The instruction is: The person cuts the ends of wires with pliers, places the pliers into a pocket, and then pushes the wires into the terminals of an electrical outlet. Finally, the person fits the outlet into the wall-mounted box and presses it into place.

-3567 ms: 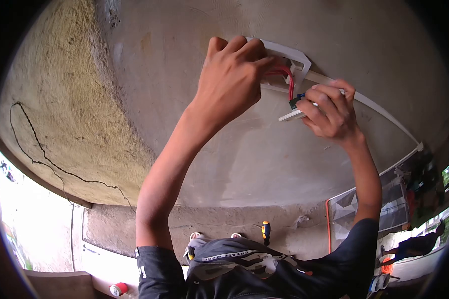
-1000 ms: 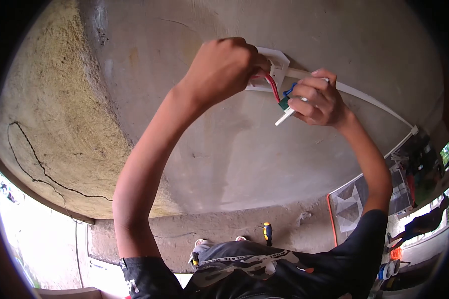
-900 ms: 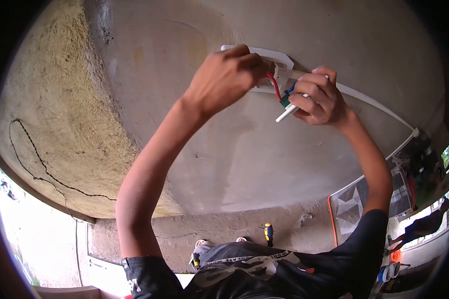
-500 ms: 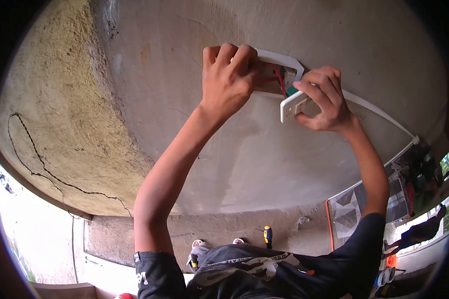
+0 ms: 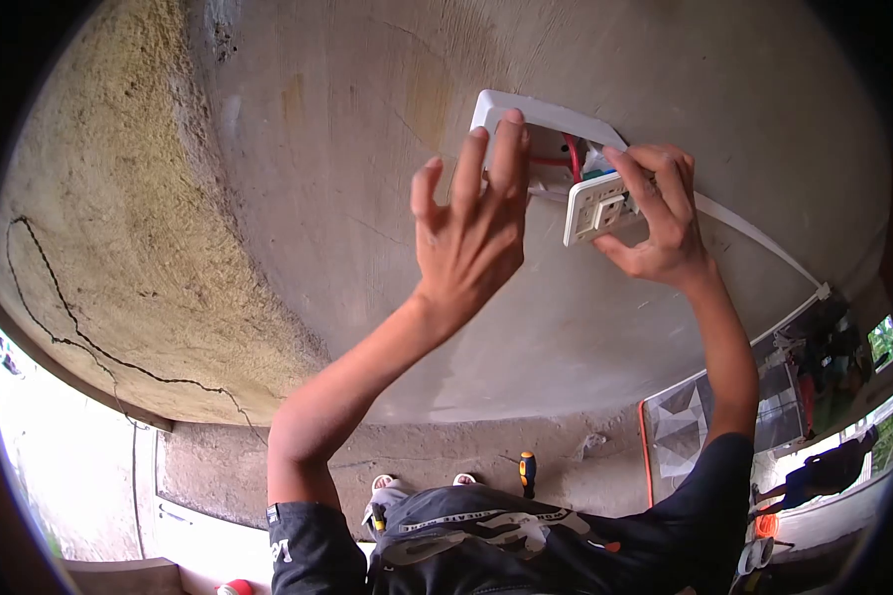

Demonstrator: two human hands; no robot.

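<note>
A white open wall box (image 5: 536, 104) is fixed to the bare plaster wall, with red wires (image 5: 574, 157) inside it. Between the thumb and fingers of my right hand (image 5: 665, 218) is a white switch-and-socket faceplate (image 5: 585, 216), tilted out just below the box's right end. Wires run behind the plate toward the box. My left hand (image 5: 471, 223) holds nothing; its fingers are spread and raised in front of the box's left end, covering part of its rim. White cable trunking (image 5: 759, 236) leads from behind my right hand down to the right.
On the floor below, a yellow-and-black screwdriver (image 5: 528, 476) stands out near my feet. A dark twisted cord (image 5: 129, 369) hangs along the rough wall at left. Grey patterned panels (image 5: 683, 426) lean at right, and another person (image 5: 829, 468) is farther back.
My left hand has come off the box's left end and lowered slightly, its fingers spreading. My right hand has turned the faceplate so its front shows more.
</note>
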